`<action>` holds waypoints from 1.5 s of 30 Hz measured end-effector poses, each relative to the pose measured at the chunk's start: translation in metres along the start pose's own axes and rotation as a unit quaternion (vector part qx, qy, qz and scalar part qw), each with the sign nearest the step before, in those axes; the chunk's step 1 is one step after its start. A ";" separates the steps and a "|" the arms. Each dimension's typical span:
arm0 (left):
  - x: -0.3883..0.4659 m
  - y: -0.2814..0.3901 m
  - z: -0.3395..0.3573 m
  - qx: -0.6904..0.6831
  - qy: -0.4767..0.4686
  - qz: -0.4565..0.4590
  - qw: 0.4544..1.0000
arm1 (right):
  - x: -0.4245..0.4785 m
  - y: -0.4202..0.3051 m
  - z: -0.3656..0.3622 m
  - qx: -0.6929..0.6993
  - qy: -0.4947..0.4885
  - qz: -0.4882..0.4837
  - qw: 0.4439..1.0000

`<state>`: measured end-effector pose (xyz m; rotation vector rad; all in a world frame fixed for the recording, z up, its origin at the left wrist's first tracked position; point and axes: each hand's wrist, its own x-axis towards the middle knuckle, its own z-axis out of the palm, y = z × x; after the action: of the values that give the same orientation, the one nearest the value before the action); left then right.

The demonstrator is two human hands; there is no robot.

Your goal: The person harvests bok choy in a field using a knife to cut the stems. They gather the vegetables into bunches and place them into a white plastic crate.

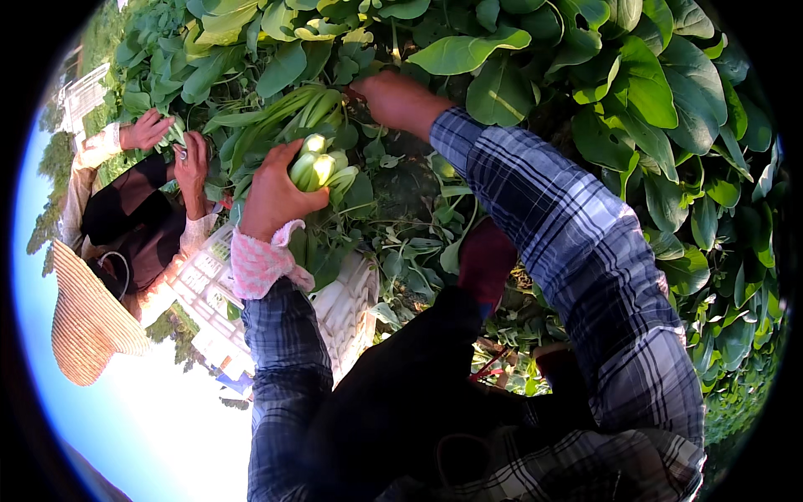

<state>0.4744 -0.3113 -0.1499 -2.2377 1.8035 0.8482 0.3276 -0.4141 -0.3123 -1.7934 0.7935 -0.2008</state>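
My left hand (273, 188) is wrapped around several pale green bok choy heads (315, 164), their cut stem ends facing up towards me. A pink and white checked cloth (263, 260) is tied at that wrist. My right hand (398, 97) reaches low among the plants, beside the base of another leafy bok choy (323, 106). Its fingertips are hidden by leaves and shadow, so whether they grip anything cannot be seen. Weeds and loose leaves cover the soil (411, 188) below the two hands.
To the left, a co-worker in a straw hat (94, 320) holds greens (175, 133) in both hands. White plastic crates (210, 270) stand beside my left forearm. Dense leafy plants (652, 106) fill the right side. A dark red shoe (488, 260) is planted between my arms.
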 end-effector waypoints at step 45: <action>0.002 -0.042 -0.007 -0.271 -0.078 -0.132 0.950 | -0.009 -0.012 0.021 -0.030 0.075 -0.032 0.996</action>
<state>0.5164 -0.3046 -0.1546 -2.5445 1.2646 1.5545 0.3365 -0.3904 -0.3071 -1.8788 0.8550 -0.3602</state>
